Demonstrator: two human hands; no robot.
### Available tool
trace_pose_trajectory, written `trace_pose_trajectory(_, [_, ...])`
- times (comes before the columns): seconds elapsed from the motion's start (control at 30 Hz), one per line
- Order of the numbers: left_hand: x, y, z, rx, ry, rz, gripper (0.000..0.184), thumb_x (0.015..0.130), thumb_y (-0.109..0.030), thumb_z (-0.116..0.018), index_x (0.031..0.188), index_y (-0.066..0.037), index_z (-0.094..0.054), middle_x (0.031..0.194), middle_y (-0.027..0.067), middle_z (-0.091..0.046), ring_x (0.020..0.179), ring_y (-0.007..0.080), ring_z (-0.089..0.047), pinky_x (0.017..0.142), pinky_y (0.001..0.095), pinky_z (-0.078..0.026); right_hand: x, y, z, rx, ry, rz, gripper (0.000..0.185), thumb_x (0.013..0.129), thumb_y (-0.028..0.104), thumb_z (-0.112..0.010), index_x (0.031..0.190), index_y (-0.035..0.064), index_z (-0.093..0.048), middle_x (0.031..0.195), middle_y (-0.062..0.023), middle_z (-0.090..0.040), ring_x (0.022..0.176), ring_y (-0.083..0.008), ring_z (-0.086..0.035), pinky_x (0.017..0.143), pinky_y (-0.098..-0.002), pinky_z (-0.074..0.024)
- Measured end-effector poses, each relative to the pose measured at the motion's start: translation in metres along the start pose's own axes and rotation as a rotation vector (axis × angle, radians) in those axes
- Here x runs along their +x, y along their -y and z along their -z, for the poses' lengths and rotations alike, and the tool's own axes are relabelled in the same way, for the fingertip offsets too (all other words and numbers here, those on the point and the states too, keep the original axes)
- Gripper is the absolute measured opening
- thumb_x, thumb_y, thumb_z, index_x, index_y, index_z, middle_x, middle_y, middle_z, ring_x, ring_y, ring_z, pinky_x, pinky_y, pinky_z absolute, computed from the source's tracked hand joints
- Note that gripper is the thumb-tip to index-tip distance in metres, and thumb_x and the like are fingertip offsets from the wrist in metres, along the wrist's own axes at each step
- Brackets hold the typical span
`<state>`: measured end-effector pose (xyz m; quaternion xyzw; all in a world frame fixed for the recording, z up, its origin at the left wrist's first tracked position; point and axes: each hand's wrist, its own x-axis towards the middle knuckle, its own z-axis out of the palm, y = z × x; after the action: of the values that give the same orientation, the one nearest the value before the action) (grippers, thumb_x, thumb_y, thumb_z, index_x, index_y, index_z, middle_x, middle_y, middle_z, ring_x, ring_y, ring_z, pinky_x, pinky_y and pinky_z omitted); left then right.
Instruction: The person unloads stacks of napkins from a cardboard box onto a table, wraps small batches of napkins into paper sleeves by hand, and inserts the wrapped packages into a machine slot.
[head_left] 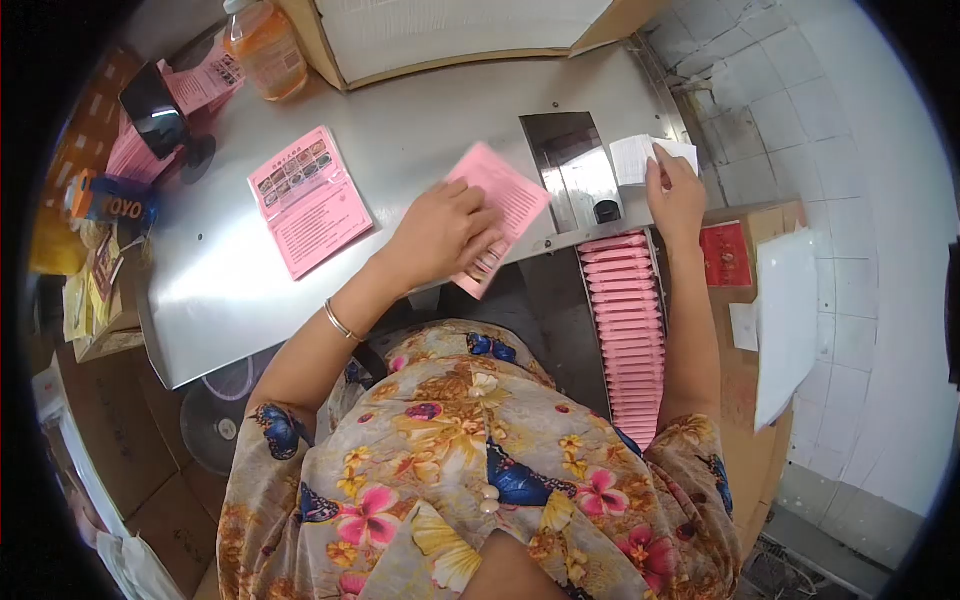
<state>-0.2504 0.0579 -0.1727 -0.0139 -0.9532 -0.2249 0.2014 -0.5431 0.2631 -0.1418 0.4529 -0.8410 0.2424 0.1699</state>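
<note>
Held in my left hand (447,232), a pink printed sheet (512,200) hangs tilted over the front edge of the metal table; the fingers are curled against it. My right hand (676,190) has its thumb and a finger pinched at the white papers (632,160) on the table's right part. Between the hands lies a dark and shiny metal plate (570,160) with a small black item (607,210) at its near end. To the left of my left hand, a stack of pink printed sheets (318,215) lies flat on the table.
Below the table edge, a long row of folded pink papers (625,330) fills a narrow tray. A bottle of orange liquid (268,55), a phone on a stand (153,112) and a blue pack (115,200) stand at the left. A framed box (450,35) is at the back.
</note>
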Motion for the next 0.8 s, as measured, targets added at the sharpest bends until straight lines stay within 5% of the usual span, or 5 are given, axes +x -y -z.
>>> trace_pose_trajectory(0.23, [-0.011, -0.014, -0.009, 0.087, -0.172, 0.159, 0.025, 0.084, -0.022, -0.07, 0.097, -0.002, -0.062, 0.087, 0.0125, -0.057, 0.084, 0.0318, -0.058, 0.073, 0.0423, -0.046, 0.001, 0.019, 0.002, -0.142, 0.006, -0.114, 0.031, 0.089, 0.031, -0.069, 0.116, 0.0165, -0.071, 0.081, -0.0014, -0.064, 0.067, -0.0191, -0.064, 0.064, -0.0357, -0.0512])
trace_pose_trajectory(0.3, [-0.009, -0.017, -0.007, 0.172, -0.208, 0.194, 0.022, 0.083, -0.023, -0.069, 0.088, -0.005, -0.057, 0.086, 0.0122, -0.057, 0.084, 0.0314, -0.058, 0.072, 0.0427, -0.045, 0.003, 0.016, 0.001, -0.128, 0.011, -0.117, 0.031, 0.088, 0.032, -0.07, 0.115, 0.0164, -0.071, 0.08, -0.0015, -0.064, 0.067, -0.0193, -0.064, 0.064, -0.0356, -0.0513])
trace_pose_trajectory(0.8, [-0.013, -0.018, -0.008, 0.073, -0.234, 0.284, 0.021, 0.086, -0.018, -0.068, 0.087, -0.002, -0.055, 0.081, 0.0144, -0.056, 0.078, 0.0348, -0.057, 0.069, 0.0451, -0.045, 0.011, 0.019, 0.006, -0.104, 0.101, -0.194, 0.029, 0.087, 0.029, -0.067, 0.112, 0.0145, -0.069, 0.078, -0.0035, -0.064, 0.069, -0.0219, -0.065, 0.065, -0.0379, -0.0516])
